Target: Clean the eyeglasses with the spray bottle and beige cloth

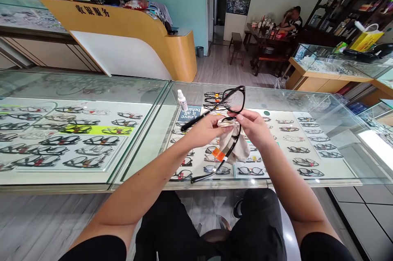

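A pair of black-framed glasses (235, 100) is held up over the glass display case, its arms unfolded. One lens points upward and shows specks or droplets. My left hand (208, 130) is closed on a pale cloth (241, 146) wrapped around the lower lens. My right hand (252, 127) pinches the frame near the bridge, beside the cloth. An orange tag (218, 154) hangs by the lower temple arm. A small white spray bottle (182, 100) stands upright on the glass, beyond my left hand.
Rows of glasses lie inside the display case (141, 183) below and to the left. Behind it stands a yellow counter (181, 54) with a person there. Another person sits at a dark table at the back right. More glass cases stand at the right.
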`<move>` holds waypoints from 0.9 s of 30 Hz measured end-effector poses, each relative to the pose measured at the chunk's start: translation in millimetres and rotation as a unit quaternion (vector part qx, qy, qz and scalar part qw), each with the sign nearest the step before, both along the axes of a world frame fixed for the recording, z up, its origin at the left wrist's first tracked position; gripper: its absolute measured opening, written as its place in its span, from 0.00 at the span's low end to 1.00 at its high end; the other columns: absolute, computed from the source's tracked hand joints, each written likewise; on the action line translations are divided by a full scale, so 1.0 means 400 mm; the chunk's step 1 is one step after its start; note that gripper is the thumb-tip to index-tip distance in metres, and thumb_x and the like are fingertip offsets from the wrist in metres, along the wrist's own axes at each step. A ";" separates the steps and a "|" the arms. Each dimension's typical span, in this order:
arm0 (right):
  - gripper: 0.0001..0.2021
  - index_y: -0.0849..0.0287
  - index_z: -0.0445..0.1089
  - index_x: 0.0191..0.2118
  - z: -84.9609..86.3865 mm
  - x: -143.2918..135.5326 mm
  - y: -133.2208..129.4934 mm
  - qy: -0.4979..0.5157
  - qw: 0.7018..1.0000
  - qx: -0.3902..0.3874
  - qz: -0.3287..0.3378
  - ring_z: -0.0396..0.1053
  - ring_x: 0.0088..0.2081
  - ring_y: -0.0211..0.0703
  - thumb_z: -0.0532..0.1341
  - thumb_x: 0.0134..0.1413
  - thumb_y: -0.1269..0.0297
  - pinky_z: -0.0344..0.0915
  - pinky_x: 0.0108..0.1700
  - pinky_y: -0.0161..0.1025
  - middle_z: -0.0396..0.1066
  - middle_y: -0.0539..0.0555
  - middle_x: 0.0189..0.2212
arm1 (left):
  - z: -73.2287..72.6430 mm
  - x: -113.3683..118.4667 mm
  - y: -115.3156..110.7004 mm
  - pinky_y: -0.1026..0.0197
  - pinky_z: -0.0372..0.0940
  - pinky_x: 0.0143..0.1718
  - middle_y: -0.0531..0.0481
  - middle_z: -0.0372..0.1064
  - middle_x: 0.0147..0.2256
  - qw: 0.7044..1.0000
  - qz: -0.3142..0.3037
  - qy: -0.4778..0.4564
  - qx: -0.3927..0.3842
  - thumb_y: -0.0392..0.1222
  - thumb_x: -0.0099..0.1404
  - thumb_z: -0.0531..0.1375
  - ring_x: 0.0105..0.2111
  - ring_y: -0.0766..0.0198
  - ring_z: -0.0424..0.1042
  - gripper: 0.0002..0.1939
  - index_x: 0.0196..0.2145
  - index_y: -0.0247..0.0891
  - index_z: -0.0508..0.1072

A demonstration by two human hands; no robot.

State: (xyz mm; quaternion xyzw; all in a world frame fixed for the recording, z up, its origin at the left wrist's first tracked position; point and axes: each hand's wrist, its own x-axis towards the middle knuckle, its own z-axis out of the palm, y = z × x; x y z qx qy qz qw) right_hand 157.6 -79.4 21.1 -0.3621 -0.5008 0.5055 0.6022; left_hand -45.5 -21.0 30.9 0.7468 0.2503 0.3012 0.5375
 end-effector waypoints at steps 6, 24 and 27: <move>0.20 0.52 0.87 0.37 0.000 -0.012 0.000 0.074 0.994 -0.084 -0.014 0.79 0.43 0.48 0.82 0.45 0.43 0.75 0.47 0.44 0.85 0.54 0.43 | -0.009 0.016 0.000 0.62 0.54 0.31 0.56 0.60 0.26 0.994 -0.048 -0.060 -0.075 0.69 0.67 0.69 0.27 0.68 0.57 0.30 0.31 0.37 0.72; 0.23 0.55 0.85 0.37 0.015 -0.040 -0.010 0.110 0.985 -0.129 -0.034 0.52 0.20 0.33 0.83 0.41 0.43 0.62 0.28 0.37 0.56 0.41 0.16 | -0.025 0.031 -0.030 0.63 0.61 0.31 0.52 0.71 0.29 0.983 -0.012 -0.109 -0.146 0.72 0.65 0.70 0.28 0.66 0.66 0.32 0.36 0.36 0.75; 0.22 0.54 0.86 0.37 0.005 -0.046 -0.011 0.105 0.986 -0.122 -0.038 0.64 0.24 0.37 0.82 0.43 0.43 0.69 0.33 0.39 0.67 0.45 0.21 | -0.034 0.038 -0.034 0.63 0.63 0.33 0.52 0.73 0.31 0.978 0.005 -0.132 -0.161 0.71 0.65 0.70 0.30 0.66 0.68 0.32 0.41 0.35 0.78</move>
